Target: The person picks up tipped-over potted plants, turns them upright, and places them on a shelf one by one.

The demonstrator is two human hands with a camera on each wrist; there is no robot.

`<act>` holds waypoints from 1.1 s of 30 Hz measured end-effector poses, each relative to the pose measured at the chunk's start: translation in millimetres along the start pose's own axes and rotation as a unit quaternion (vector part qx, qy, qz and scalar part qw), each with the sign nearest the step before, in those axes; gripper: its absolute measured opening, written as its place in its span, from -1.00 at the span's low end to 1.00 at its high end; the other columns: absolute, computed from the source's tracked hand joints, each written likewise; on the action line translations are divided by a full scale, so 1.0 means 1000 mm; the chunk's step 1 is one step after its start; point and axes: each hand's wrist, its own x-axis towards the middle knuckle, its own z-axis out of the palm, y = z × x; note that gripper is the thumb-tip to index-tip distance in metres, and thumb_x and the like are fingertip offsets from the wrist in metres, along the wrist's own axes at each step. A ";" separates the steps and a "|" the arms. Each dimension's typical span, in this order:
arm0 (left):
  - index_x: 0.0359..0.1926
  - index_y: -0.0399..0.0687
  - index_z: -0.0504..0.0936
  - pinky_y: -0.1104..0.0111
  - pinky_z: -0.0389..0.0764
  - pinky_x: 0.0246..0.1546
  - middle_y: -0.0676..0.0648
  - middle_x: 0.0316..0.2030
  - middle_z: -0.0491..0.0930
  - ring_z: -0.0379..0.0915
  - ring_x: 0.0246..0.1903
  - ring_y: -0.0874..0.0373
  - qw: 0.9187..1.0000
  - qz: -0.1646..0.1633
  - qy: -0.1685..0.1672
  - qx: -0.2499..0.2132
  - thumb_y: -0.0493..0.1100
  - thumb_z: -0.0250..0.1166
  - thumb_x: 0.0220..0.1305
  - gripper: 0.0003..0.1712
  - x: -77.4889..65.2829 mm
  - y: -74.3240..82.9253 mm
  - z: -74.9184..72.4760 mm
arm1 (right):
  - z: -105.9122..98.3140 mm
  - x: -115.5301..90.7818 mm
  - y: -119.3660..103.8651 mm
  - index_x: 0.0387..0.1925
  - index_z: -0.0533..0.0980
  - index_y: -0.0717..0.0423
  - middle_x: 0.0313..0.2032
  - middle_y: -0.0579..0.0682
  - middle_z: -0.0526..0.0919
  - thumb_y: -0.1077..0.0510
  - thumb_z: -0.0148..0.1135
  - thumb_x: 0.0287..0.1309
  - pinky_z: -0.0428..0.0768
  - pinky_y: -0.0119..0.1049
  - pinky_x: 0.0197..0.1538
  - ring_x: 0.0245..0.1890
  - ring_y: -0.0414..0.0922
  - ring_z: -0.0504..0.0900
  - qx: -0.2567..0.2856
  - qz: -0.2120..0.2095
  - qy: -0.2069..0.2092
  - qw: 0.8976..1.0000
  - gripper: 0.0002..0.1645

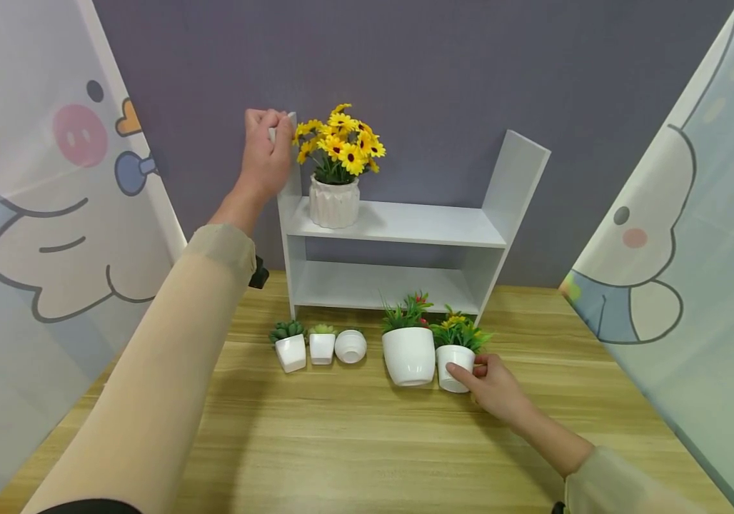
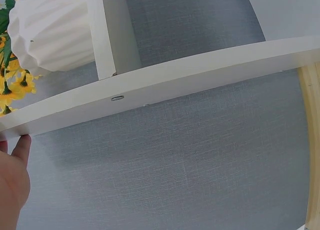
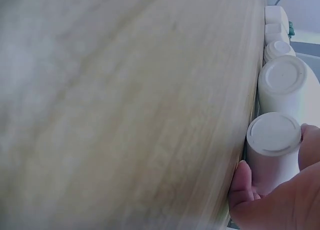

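My left hand grips the upper end of the left side panel of a white two-tier shelf. In the left wrist view its fingers touch the panel's edge. A ribbed white vase of yellow flowers stands on the upper board beside that hand. At the right, my right hand holds a small white pot with a green and yellow plant, thumb and fingers on opposite sides. The pot lies tipped on the table, its round base facing the right wrist camera.
A larger white pot with a red-flowered plant lies left of the held one. Farther left are small white pots with succulents and a round white pot. The wooden table meets a grey wall and printed side curtains.
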 end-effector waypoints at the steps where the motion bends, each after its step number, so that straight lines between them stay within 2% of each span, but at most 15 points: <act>1: -0.23 0.10 0.31 0.38 0.23 0.02 0.13 0.01 0.07 0.15 0.03 0.30 1.000 -0.001 0.000 0.000 0.10 -0.12 0.77 -0.65 0.000 0.000 0.000 | 0.000 0.000 0.000 0.44 0.21 0.54 0.21 0.45 0.62 -0.22 0.38 0.49 0.65 -0.29 -0.24 -0.19 -0.08 0.71 0.004 0.000 0.000 1.000 0.02; 11: -0.23 0.09 0.31 0.40 0.24 0.01 0.12 0.03 0.09 0.14 0.03 0.32 1.000 -0.005 0.001 0.008 0.10 -0.13 0.77 -0.65 0.001 0.000 0.000 | -0.001 -0.005 0.003 0.44 0.15 0.54 0.23 0.45 0.53 -0.08 0.45 0.47 0.78 -0.25 -0.16 0.05 0.03 0.74 0.045 -0.012 0.002 0.999 -0.01; 20: -0.23 0.10 0.31 0.40 0.25 0.03 0.12 0.04 0.09 0.16 0.07 0.31 1.000 -0.010 -0.001 0.004 0.11 -0.12 0.77 -0.65 0.000 0.001 0.001 | -0.006 -0.011 0.008 0.41 0.14 0.56 0.21 0.45 0.52 0.03 0.46 0.46 0.78 -0.29 -0.15 0.06 0.03 0.75 0.048 -0.021 0.011 0.999 -0.07; 26: -0.24 0.09 0.32 0.40 0.25 0.03 0.12 0.03 0.09 0.17 0.06 0.31 1.000 -0.004 0.002 0.002 0.10 -0.11 0.77 -0.65 0.001 0.001 0.001 | -0.010 -0.015 0.011 0.41 0.14 0.59 0.21 0.48 0.53 0.04 0.46 0.45 0.78 -0.31 -0.12 0.09 0.06 0.75 0.038 -0.024 0.013 0.999 -0.05; 33: -0.23 0.09 0.33 0.40 0.24 0.05 0.11 0.04 0.10 0.17 0.07 0.30 1.000 -0.007 0.003 0.008 0.10 -0.11 0.77 -0.65 0.001 0.001 0.000 | -0.011 -0.017 0.011 0.41 0.17 0.53 0.23 0.46 0.53 0.03 0.48 0.43 0.74 -0.38 -0.14 0.09 0.09 0.74 0.016 -0.024 0.022 0.999 -0.08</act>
